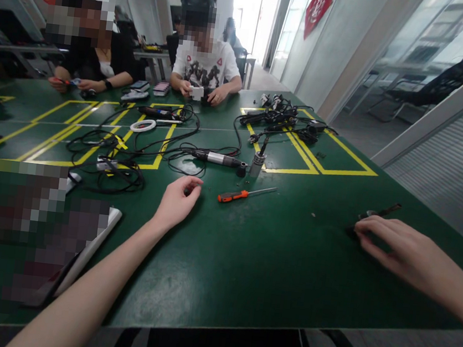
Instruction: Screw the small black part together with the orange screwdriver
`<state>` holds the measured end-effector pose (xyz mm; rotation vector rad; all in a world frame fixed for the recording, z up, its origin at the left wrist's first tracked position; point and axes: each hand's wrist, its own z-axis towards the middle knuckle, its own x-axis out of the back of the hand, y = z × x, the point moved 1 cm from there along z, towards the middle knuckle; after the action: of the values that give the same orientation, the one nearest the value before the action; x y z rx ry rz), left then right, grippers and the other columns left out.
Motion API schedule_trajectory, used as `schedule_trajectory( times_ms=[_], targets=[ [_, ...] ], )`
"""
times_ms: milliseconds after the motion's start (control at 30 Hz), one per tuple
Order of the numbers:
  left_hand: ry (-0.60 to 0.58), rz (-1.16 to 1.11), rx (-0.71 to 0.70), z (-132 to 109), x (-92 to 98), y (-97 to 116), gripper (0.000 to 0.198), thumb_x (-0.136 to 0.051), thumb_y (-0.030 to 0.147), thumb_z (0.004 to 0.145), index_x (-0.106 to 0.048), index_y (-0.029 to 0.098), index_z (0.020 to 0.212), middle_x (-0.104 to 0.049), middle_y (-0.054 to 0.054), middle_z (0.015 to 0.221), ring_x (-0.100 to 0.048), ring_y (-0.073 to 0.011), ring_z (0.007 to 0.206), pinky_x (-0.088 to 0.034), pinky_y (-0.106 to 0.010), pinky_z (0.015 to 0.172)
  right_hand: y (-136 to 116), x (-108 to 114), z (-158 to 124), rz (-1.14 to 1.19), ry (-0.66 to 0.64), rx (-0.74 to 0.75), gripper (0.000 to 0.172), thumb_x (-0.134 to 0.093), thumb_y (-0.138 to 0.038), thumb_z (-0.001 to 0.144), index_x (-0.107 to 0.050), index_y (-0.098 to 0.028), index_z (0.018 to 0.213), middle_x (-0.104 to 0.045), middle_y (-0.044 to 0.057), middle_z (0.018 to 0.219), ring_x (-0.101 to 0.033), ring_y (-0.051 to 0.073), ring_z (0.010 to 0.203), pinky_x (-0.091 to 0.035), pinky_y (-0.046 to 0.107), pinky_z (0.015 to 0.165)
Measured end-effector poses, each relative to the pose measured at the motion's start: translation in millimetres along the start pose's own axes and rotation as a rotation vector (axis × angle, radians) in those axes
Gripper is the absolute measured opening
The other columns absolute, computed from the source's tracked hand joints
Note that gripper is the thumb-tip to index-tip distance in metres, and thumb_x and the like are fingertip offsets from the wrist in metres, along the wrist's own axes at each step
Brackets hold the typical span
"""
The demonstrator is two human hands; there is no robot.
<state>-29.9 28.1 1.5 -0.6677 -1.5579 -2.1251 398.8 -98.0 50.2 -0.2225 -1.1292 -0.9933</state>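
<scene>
My left hand (179,200) rests on the green table with its fingers loosely curled towards the thumb; nothing shows in it. An orange and black screwdriver (233,196) lies just right of it, its shaft pointing right. Behind that stand a silver and black cylindrical part (258,162) and a small black cap (241,170). At the right, my right hand (393,245) has its fingers closed at a small dark object (366,214) with a thin strip sticking out to the right. The hand is slightly blurred and hides most of that object.
A silver and black electric screwdriver (216,159) and tangled black cables (131,176) lie beyond my left hand. More cables (279,118) sit at the back right. Two pixelated devices (90,241) lie at left. Across the table sit two people (205,70), their hands holding small things.
</scene>
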Motion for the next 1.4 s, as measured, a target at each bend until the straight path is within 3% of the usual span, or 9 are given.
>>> schedule_trajectory(
  times_ms=[233, 500, 667, 933, 1200, 1400],
  targets=[
    [-0.11, 0.337, -0.196, -3.6, -7.7, 2.1, 0.034, -0.059, 0.031, 0.097, -0.076, 0.022, 0.125, -0.071, -0.01, 0.117, -0.064, -0.029, 0.118, -0.055, -0.043, 0.103, 4.2, -8.1, -9.1, 0.02, 0.035, -0.042, 0.032, -0.041, -0.032, 0.108, -0.068, -0.018, 0.097, -0.079, 0.01, 0.083, -0.081, 0.026, 0.071, -0.067, 0.037, 0.061],
    [-0.109, 0.333, -0.227, -4.3, -4.3, 2.9, 0.025, -0.059, 0.029, 0.098, -0.078, 0.025, 0.114, -0.071, -0.007, 0.11, -0.065, -0.0267, 0.112, -0.058, -0.042, 0.099, 7.1, -8.5, -12.7, 0.116, 0.106, -0.119, 0.017, -0.054, -0.029, 0.102, -0.069, -0.022, 0.097, -0.08, 0.005, 0.084, -0.08, 0.022, 0.068, -0.067, 0.03, 0.064],
    [-0.103, 0.286, -0.207, -4.4, -3.5, 4.9, 0.023, -0.059, 0.028, 0.097, -0.078, 0.024, 0.109, -0.073, -0.007, 0.11, -0.067, -0.0268, 0.111, -0.058, -0.042, 0.097, 5.2, -3.0, -6.9, 0.125, 0.115, -0.142, 0.017, -0.053, -0.03, 0.103, -0.065, -0.022, 0.093, -0.078, 0.004, 0.077, -0.078, 0.019, 0.061, -0.064, 0.025, 0.057],
    [-0.015, 0.177, -0.272, -10.0, -2.0, 13.0, 0.022, -0.057, 0.024, 0.098, -0.075, 0.022, 0.109, -0.074, -0.007, 0.105, -0.069, -0.0235, 0.101, -0.058, -0.038, 0.091, 0.6, -3.2, -10.0, 0.224, 0.173, -0.335, 0.02, -0.059, -0.036, 0.097, -0.07, -0.021, 0.088, -0.08, 0.005, 0.077, -0.078, 0.021, 0.061, -0.063, 0.025, 0.05],
    [-0.05, 0.151, -0.223, -6.9, 0.4, 11.2, 0.022, -0.056, 0.028, 0.097, -0.075, 0.022, 0.108, -0.074, -0.007, 0.106, -0.069, -0.0234, 0.099, -0.057, -0.034, 0.079, 9.7, 0.0, -21.5, 0.457, -0.017, -0.597, 0.026, -0.068, -0.044, 0.087, -0.078, -0.02, 0.093, -0.084, 0.009, 0.086, -0.081, 0.025, 0.071, -0.067, 0.03, 0.057],
    [-0.062, 0.132, -0.205, -5.9, 0.5, 11.2, 0.024, -0.056, 0.028, 0.096, -0.076, 0.02, 0.107, -0.074, -0.008, 0.104, -0.068, -0.0225, 0.095, -0.055, -0.033, 0.077, 17.5, -1.7, -20.2, 0.515, -0.088, -0.559, 0.032, -0.069, -0.046, 0.089, -0.08, -0.017, 0.097, -0.083, 0.009, 0.084, -0.08, 0.023, 0.07, -0.068, 0.032, 0.066]
  ],
)
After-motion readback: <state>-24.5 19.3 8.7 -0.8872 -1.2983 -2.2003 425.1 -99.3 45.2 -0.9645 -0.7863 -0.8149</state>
